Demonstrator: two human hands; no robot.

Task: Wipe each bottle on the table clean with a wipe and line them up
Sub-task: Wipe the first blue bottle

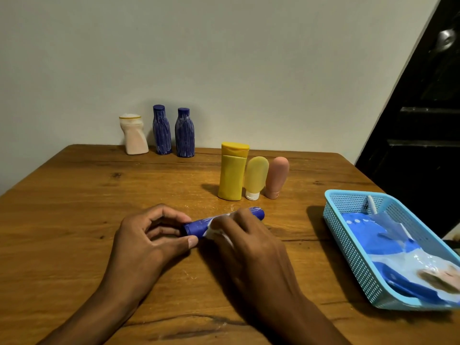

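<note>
A dark blue bottle (199, 226) lies on its side on the wooden table (74, 195). My left hand (149, 235) pinches its base end between thumb and fingers. My right hand (246, 242) presses a white wipe (216, 231) around the bottle's middle; the cap end (257, 212) sticks out beyond my fingers. Upright behind stand a yellow bottle (232, 171), a pale yellow tube (256, 178) on its white cap, and a pink tube (276, 176). At the far edge by the wall stand a white bottle (134, 135) and two blue streaked bottles (161, 130) (184, 133).
A light blue plastic basket (348, 235) sits at the table's right edge, holding a blue and white wipes pack (398, 250) with its flap lifted. A dark door stands beyond the right side. The wall runs along the table's far edge.
</note>
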